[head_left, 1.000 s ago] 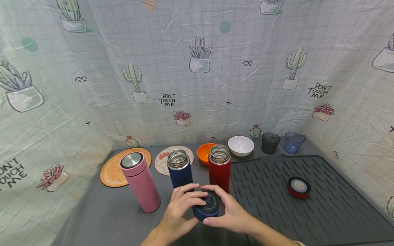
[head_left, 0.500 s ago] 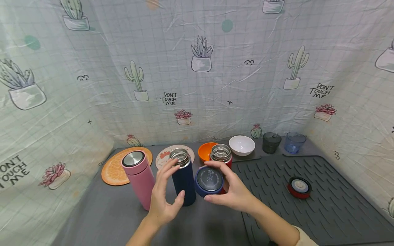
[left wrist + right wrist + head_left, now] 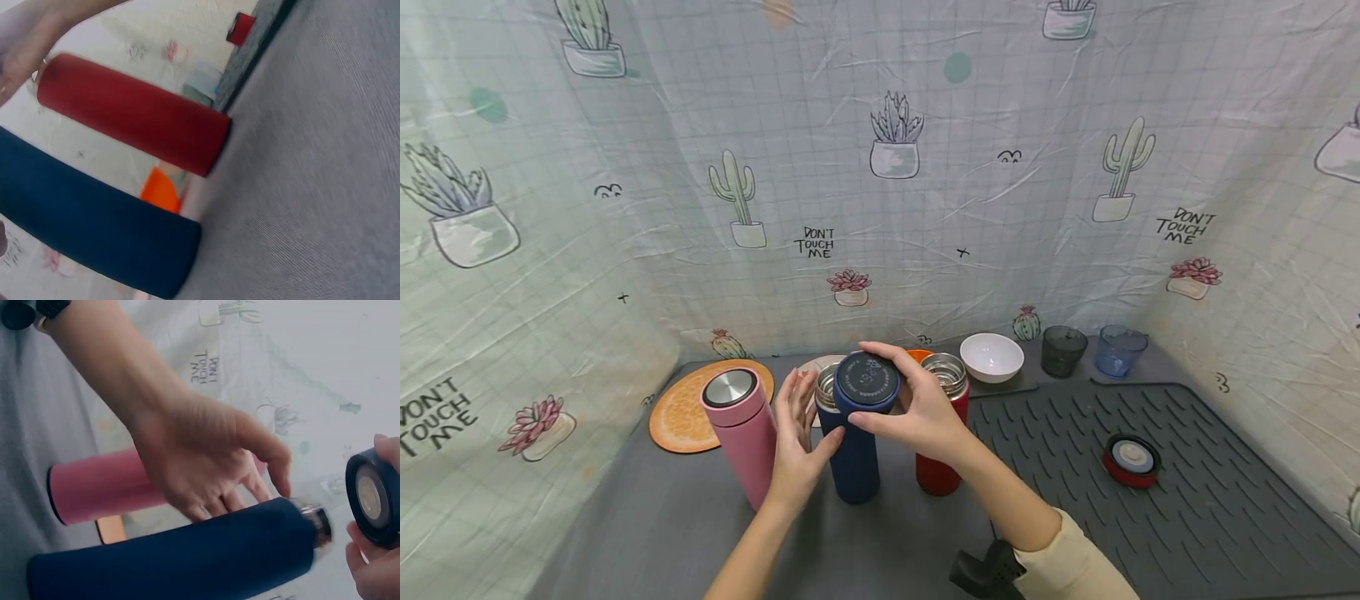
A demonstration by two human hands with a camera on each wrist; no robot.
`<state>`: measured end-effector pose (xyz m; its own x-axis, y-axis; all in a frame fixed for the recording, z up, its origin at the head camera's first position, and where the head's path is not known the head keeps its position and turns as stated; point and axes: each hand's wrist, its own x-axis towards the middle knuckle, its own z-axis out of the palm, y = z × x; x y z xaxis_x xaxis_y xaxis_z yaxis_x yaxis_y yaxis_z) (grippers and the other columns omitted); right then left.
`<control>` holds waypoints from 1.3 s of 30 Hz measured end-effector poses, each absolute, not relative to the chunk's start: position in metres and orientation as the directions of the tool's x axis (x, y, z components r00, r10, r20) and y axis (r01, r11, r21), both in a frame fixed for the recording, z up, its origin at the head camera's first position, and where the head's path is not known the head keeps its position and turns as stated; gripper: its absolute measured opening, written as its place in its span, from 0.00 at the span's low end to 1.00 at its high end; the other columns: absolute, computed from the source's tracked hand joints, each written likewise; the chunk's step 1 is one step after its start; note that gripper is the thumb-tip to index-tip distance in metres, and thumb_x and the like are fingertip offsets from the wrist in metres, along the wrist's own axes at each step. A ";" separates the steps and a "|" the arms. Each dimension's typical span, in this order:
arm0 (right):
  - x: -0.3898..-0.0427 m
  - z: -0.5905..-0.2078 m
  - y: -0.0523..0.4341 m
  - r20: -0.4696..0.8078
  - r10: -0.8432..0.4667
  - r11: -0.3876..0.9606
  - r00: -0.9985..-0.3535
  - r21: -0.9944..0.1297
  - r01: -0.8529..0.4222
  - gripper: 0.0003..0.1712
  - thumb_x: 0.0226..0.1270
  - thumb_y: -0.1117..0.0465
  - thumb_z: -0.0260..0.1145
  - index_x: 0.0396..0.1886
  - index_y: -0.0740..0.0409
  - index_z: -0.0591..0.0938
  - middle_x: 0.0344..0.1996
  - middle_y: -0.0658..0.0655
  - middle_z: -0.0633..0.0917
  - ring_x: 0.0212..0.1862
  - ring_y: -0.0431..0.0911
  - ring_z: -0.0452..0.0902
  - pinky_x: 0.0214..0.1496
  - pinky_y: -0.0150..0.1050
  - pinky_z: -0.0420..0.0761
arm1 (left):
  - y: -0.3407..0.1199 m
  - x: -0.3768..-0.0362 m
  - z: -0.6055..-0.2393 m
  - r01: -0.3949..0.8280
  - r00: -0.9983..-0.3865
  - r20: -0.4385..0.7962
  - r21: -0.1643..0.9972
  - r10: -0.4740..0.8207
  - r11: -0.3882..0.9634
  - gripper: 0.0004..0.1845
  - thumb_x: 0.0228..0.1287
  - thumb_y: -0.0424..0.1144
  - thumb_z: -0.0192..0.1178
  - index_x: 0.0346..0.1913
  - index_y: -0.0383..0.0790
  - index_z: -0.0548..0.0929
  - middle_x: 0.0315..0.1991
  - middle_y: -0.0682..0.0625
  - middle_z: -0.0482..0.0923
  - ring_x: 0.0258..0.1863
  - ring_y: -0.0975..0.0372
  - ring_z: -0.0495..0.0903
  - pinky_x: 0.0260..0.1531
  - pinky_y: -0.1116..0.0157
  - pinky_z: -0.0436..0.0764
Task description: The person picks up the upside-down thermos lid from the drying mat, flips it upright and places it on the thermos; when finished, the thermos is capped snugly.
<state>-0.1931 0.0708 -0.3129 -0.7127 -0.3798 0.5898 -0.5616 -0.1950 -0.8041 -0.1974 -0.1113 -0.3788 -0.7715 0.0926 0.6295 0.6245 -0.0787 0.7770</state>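
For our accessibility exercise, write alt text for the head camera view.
A person's right hand holds a navy lid just over the open navy flask, while the left hand rests against the flask's side. A pink flask and red flask stand either side.

Grey counter (image 3: 647, 533), ribbed dark mat (image 3: 1150, 533) on its right half, wrinkled pale gridded cloth backdrop (image 3: 1000, 100) with cactus prints on three sides, even diffuse light.

1. Blue flask (image 3: 853, 450): matt coated body, bare shiny metal rim
2. Blue lid (image 3: 867, 382): matt, plastic-looking
3. Pink flask (image 3: 747, 442): matt, brushed metal cap
4. Mat (image 3: 1150, 533): dull ribbed rubber
5. Backdrop (image 3: 925, 208): creased glossy sheet
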 end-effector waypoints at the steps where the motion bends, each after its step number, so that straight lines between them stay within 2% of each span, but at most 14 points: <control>1: -0.196 -0.314 0.067 0.592 -0.364 -0.179 -0.719 -0.802 -0.570 0.41 0.50 0.72 0.70 0.64 0.56 0.64 0.58 0.58 0.69 0.53 0.50 0.74 0.50 0.43 0.75 | -0.112 -0.199 -0.382 0.598 -0.789 0.604 0.797 0.107 -0.090 0.45 0.55 0.22 0.57 0.70 0.39 0.41 0.69 0.41 0.50 0.68 0.53 0.48 0.65 0.50 0.45; 3: -0.200 -0.318 0.061 0.587 -0.331 -0.145 -0.739 -0.805 -0.575 0.40 0.50 0.73 0.70 0.64 0.56 0.64 0.58 0.57 0.69 0.53 0.49 0.74 0.51 0.42 0.75 | -0.111 -0.202 -0.387 0.558 -0.813 0.566 0.825 0.136 -0.095 0.45 0.56 0.23 0.57 0.71 0.41 0.42 0.69 0.42 0.48 0.69 0.55 0.47 0.63 0.45 0.42; 6: -0.201 -0.317 0.052 0.588 -0.301 -0.096 -0.751 -0.802 -0.590 0.40 0.51 0.74 0.68 0.64 0.61 0.63 0.58 0.60 0.70 0.53 0.50 0.73 0.53 0.41 0.74 | -0.110 -0.205 -0.394 0.511 -0.838 0.517 0.856 0.175 -0.081 0.46 0.57 0.24 0.58 0.71 0.44 0.42 0.70 0.47 0.48 0.68 0.59 0.50 0.64 0.47 0.44; 12: -0.199 -0.312 0.040 0.554 -0.292 -0.080 -0.780 -0.827 -0.557 0.38 0.52 0.75 0.66 0.64 0.66 0.62 0.55 0.65 0.70 0.51 0.53 0.74 0.52 0.41 0.74 | -0.108 -0.207 -0.401 0.507 -0.824 0.504 0.860 0.259 -0.058 0.40 0.63 0.27 0.54 0.70 0.48 0.43 0.68 0.45 0.53 0.63 0.58 0.59 0.60 0.60 0.62; 14: -0.200 -0.312 0.037 0.544 -0.289 -0.098 -0.788 -0.835 -0.541 0.38 0.52 0.76 0.66 0.64 0.66 0.62 0.54 0.65 0.71 0.50 0.53 0.74 0.51 0.40 0.75 | -0.107 -0.208 -0.402 0.523 -0.809 0.517 0.850 0.278 -0.059 0.38 0.64 0.27 0.53 0.70 0.47 0.44 0.67 0.44 0.54 0.63 0.58 0.60 0.59 0.67 0.63; 17: -0.202 -0.313 0.035 0.542 -0.287 -0.125 -0.790 -0.838 -0.530 0.39 0.52 0.76 0.65 0.64 0.66 0.61 0.53 0.66 0.72 0.49 0.54 0.75 0.50 0.40 0.76 | -0.108 -0.209 -0.404 0.536 -0.799 0.529 0.842 0.288 -0.060 0.38 0.64 0.26 0.52 0.70 0.48 0.44 0.66 0.45 0.54 0.63 0.59 0.60 0.58 0.71 0.62; 25: -0.205 -0.317 0.032 0.539 -0.262 -0.136 -0.801 -0.842 -0.522 0.38 0.53 0.75 0.65 0.64 0.66 0.61 0.51 0.67 0.73 0.48 0.55 0.75 0.48 0.40 0.77 | -0.108 -0.214 -0.410 0.555 -0.780 0.552 0.828 0.294 -0.083 0.38 0.66 0.27 0.50 0.71 0.47 0.42 0.65 0.43 0.56 0.60 0.59 0.63 0.57 0.68 0.66; 33: -0.214 -0.328 0.026 0.572 -0.260 -0.136 -0.778 -0.819 -0.557 0.40 0.48 0.74 0.70 0.60 0.67 0.61 0.52 0.66 0.71 0.48 0.53 0.74 0.48 0.40 0.77 | -0.109 -0.215 -0.417 0.560 -0.773 0.575 0.817 0.270 -0.136 0.34 0.68 0.32 0.49 0.70 0.44 0.45 0.62 0.43 0.60 0.58 0.59 0.67 0.56 0.67 0.68; 36: -0.221 -0.338 0.027 0.562 -0.281 -0.151 -0.778 -0.827 -0.542 0.39 0.53 0.70 0.69 0.62 0.63 0.60 0.52 0.64 0.72 0.48 0.52 0.75 0.48 0.41 0.77 | -0.109 -0.215 -0.419 0.558 -0.782 0.565 0.823 0.263 -0.111 0.35 0.68 0.34 0.49 0.71 0.47 0.43 0.66 0.44 0.56 0.60 0.60 0.64 0.57 0.67 0.66; 39: -0.227 -0.345 0.029 0.554 -0.313 -0.142 -0.772 -0.831 -0.538 0.35 0.62 0.64 0.61 0.66 0.58 0.58 0.55 0.63 0.71 0.52 0.51 0.72 0.53 0.41 0.74 | -0.108 -0.215 -0.420 0.552 -0.792 0.555 0.829 0.254 -0.090 0.36 0.69 0.34 0.48 0.72 0.50 0.40 0.67 0.45 0.52 0.60 0.59 0.64 0.56 0.66 0.68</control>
<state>-0.2270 0.0292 -0.3454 -0.7716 -0.3131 0.5537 -0.5384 -0.1422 -0.8306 -0.2147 -0.1082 -0.4196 -0.7923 0.2539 0.5548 0.5517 -0.0903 0.8291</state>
